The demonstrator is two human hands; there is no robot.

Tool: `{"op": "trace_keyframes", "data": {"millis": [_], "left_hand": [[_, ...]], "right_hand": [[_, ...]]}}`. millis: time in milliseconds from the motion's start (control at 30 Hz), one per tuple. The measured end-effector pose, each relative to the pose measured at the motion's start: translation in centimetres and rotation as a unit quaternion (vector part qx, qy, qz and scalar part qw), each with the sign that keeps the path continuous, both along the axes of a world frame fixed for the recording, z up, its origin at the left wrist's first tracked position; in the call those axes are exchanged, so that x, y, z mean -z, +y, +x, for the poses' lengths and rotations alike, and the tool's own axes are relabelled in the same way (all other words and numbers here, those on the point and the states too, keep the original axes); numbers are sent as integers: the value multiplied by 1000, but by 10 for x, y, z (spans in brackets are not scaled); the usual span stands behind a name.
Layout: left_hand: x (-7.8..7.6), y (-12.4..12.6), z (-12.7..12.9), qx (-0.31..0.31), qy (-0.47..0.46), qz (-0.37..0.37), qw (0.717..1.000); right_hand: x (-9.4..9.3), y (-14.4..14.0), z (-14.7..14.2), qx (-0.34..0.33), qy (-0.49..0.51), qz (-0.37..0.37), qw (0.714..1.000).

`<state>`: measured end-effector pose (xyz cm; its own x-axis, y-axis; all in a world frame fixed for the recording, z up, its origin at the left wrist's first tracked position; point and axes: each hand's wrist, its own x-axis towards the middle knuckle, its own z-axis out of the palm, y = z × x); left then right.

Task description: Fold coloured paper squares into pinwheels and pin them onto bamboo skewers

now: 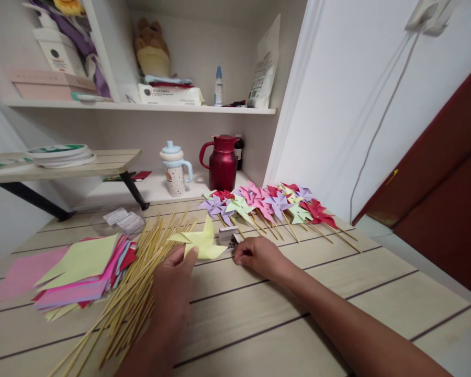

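A pale yellow paper pinwheel head [205, 242] is pinched between the thumb and fingers of my left hand [175, 280], just above the table. My right hand [262, 257] rests to its right with the fingertips pressed together. Whatever they may hold is too small to see. Touching or nearly touching those fingertips is a small open box [228, 235] with dark bits in it. Under and beside my left hand lies a loose bundle of thin wooden sticks [141, 277]. Left of the sticks sits a stack of coloured paper squares [82, 262], some with cut slits.
Several coloured pinwheels on sticks [261, 201] lie at the back right. Behind stand a red jug [223, 165] and a lidded cup [175, 175]. A clear plastic packet [123, 220] lies behind the paper. A small raised stand [118, 161] holds white plates at left.
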<state>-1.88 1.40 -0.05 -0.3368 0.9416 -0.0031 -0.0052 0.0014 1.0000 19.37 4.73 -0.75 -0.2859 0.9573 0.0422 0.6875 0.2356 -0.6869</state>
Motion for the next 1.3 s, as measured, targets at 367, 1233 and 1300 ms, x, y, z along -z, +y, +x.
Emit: {"op": "trace_keyframes", "data": {"millis": [367, 1233, 1300], "left_hand": [[-3, -1, 6, -5, -69, -31, 997], [-7, -4, 7, 22, -42, -45, 998], [-6, -3, 6, 20, -42, -48, 998]], "right_hand": [[-8, -7, 2, -84, 53, -154, 983], [8, 0, -4, -29, 133, -107, 985], [10, 1, -4, -26, 131, -96, 986]]}}
